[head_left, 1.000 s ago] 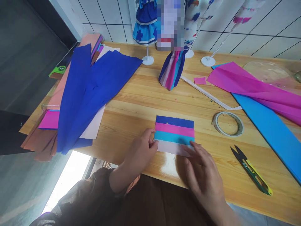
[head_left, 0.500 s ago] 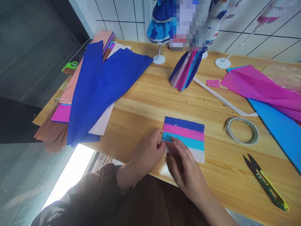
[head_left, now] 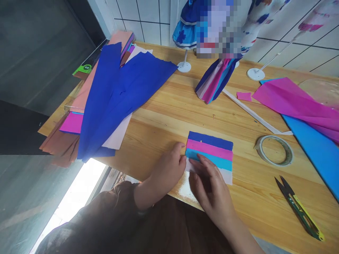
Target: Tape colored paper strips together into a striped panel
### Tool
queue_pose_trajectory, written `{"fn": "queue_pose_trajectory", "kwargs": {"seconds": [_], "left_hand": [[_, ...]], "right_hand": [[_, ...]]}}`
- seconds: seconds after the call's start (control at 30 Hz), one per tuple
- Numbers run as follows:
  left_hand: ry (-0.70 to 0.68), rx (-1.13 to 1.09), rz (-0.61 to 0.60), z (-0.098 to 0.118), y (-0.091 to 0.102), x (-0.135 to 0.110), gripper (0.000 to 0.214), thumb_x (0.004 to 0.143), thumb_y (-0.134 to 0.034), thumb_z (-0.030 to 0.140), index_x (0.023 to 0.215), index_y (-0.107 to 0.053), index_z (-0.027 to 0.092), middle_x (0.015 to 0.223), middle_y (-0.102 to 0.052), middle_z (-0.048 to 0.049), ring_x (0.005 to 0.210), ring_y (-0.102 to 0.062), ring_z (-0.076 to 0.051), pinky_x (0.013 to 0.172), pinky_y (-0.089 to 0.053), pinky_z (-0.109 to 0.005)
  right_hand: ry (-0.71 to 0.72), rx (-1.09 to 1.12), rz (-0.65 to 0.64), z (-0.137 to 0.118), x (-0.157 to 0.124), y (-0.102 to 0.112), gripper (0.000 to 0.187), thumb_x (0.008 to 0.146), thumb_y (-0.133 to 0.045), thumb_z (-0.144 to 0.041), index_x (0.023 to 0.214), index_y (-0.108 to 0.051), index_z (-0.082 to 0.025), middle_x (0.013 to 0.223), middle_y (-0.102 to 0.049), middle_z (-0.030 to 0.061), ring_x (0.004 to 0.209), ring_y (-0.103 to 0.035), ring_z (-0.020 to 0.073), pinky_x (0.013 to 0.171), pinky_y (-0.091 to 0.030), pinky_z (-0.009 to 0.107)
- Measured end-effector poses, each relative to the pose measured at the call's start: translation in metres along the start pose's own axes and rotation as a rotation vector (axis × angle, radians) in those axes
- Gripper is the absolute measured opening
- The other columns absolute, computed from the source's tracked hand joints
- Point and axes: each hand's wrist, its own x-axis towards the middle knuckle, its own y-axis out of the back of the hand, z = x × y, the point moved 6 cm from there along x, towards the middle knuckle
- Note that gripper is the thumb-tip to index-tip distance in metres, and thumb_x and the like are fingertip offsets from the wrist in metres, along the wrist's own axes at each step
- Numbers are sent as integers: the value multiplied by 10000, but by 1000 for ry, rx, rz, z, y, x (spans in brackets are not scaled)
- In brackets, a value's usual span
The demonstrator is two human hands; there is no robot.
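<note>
A small striped paper piece, banded dark blue, pink, light blue and white, lies flat on the wooden table near its front edge. My left hand rests at the piece's left edge, thumb and fingers closed on that corner. My right hand lies over the white band at the lower left, fingers stretched out flat and pressing on it. Both hands touch the piece close together.
A tape roll and small snips lie to the right. Dark blue paper sheets cover the left; pink and light blue paper the right. A doll in a striped paper skirt and stands are behind.
My right hand slid from the piece's lower right corner leftward along the white band to meet my left hand. The view shifted slightly left.
</note>
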Motion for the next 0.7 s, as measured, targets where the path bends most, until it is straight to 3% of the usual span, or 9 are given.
{"fn": "queue_pose_trajectory", "kwargs": {"seconds": [0.23, 0.47, 0.7], "left_hand": [[13, -48, -10, 0, 1, 0, 330, 852, -403, 279, 1173, -468, 235, 678, -566, -2, 597, -529, -158, 557, -391, -246], [21, -48, 7, 0, -1, 3, 448, 815, -479, 290, 1256, -443, 220, 632, -539, -2, 569, -507, -170, 562, -398, -267], [44, -80, -11, -5, -4, 3, 470, 826, -461, 324, 1287, -411, 246, 601, -543, 24, 445, -472, -131, 514, -390, -258]], "right_hand": [[-92, 76, 41, 7, -11, 9, 586, 833, -479, -94, 1361, -290, -267, 1268, -512, 86, 1165, -488, 240, 932, -447, 498], [-15, -57, 16, 7, -11, 4, 602, 832, -473, -92, 1375, -271, -257, 1301, -474, 96, 1198, -452, 244, 955, -429, 507], [-106, -54, 84, 23, -27, 23, 579, 824, -492, -108, 1356, -302, -234, 1278, -505, 110, 1139, -515, 244, 923, -458, 492]]}}
